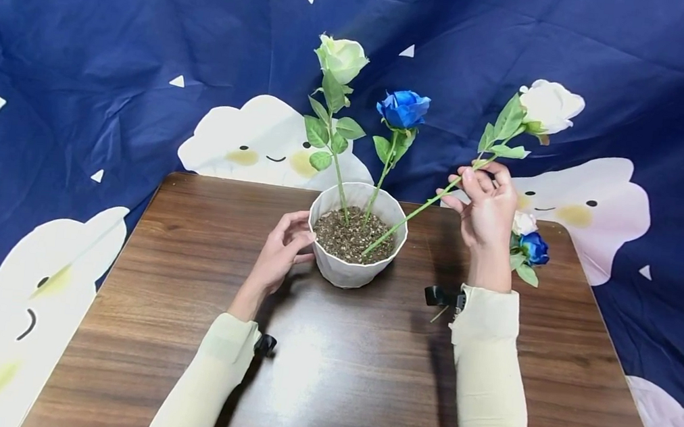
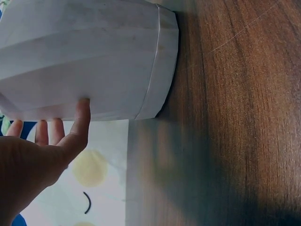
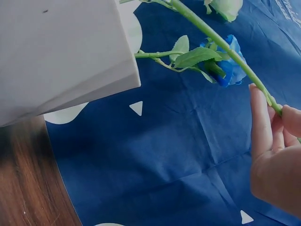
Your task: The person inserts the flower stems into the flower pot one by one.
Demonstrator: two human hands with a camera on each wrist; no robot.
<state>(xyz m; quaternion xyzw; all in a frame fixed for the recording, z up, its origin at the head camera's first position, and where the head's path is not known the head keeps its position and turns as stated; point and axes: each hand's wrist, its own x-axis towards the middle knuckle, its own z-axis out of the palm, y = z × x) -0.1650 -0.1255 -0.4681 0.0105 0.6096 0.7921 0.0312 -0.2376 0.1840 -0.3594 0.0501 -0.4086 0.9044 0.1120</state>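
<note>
Pinching white rose [image 1: 551, 108] in right hand [image 1: 488, 202]. Touching pot [image 1: 345, 273], nearer table's [image 1: 363, 392] twelve-o'clock edge, with loose left hand [image 1: 280, 250]; roomier toward six.

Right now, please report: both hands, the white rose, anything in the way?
Left hand touching pot. Right hand pinching white rose by stem, tilted, lower end at soil, contact unclear. Blue rose, pale green rose stand in pot; no obstruction seen.

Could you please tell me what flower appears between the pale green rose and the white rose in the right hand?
In the head view, the blue rose stands between them, in the white pot.
</note>
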